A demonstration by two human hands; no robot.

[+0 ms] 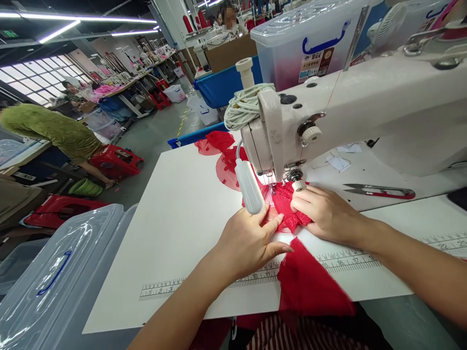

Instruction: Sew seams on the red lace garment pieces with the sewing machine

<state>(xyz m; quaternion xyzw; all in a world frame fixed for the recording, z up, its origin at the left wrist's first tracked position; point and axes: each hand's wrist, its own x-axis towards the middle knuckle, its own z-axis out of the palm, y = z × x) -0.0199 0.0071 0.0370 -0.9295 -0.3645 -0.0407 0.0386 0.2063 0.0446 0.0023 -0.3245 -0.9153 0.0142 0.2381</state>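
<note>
Red lace fabric (290,206) lies under the needle and presser foot (272,188) of a white sewing machine (270,136). My left hand (248,236) rests on the near left side of the fabric, fingers spread and thumb stretched out to the right. On the right, my right hand (324,214) has its fingers curled on the lace edge, close by the presser foot; its fingertips are partly hidden. A plain red fabric piece (310,282) hangs over the table's front edge below my hands. Sheer red fabric (228,167) spreads out behind the needle.
A white lamp head (250,187) hangs just above my left fingers. Red-handled thread snips (381,191) lie to the right, near paper tags (338,163). A printed ruler runs along the white table (175,218). Lidded plastic boxes (62,262) stand at left. A person in green (54,129) bends nearby.
</note>
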